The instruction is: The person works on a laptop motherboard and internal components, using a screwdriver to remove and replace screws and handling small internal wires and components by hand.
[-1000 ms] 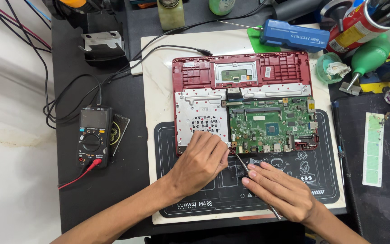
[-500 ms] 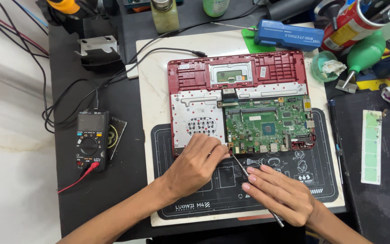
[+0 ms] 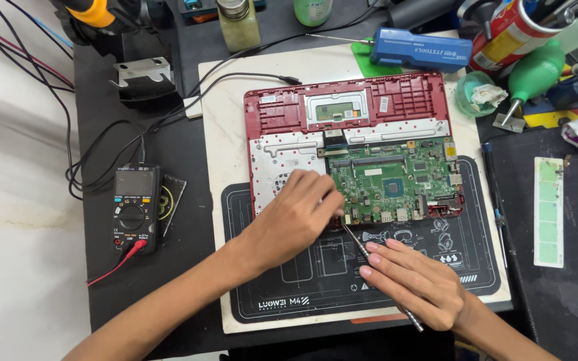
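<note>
Opened red laptop shell (image 3: 342, 107) lies flat on a pale board, partly over a black printed work mat (image 3: 369, 281); the shell serves as landmark for everything below.

Inside the shell: green circuit board (image 3: 396, 180) fills the right-hand portion; silver perforated metal plate (image 3: 275, 164) occupies the left portion.

Left hand (image 3: 296, 217) rests over the shell's near edge, at the seam between metal plate and circuit board. Fingers curled and bunched, tips down at the board's near-left corner. Whether they pinch anything there, cannot tell; the fingers hide it.

Right hand (image 3: 423, 284) lies on the mat just in front of the shell, fingers long and nearly flat, closed loosely round a thin metal tool (image 3: 356, 241). Tool runs diagonally: tip just at the shell's near edge, beside the left fingertips; its tail pokes out behind the palm.

Left of the shell, on the dark counter (image 3: 182, 267): black multimeter (image 3: 134, 207), red lead trailing from its near end, black cables looping away behind it.

Behind the shell: blue electric screwdriver (image 3: 423, 48) lying crosswise, a small bottle (image 3: 239, 23) further left.

Right of the shell: green rubber air blower (image 3: 536, 73), and a pale green strip (image 3: 548, 210) on a dark mat, well apart from the hands.
</note>
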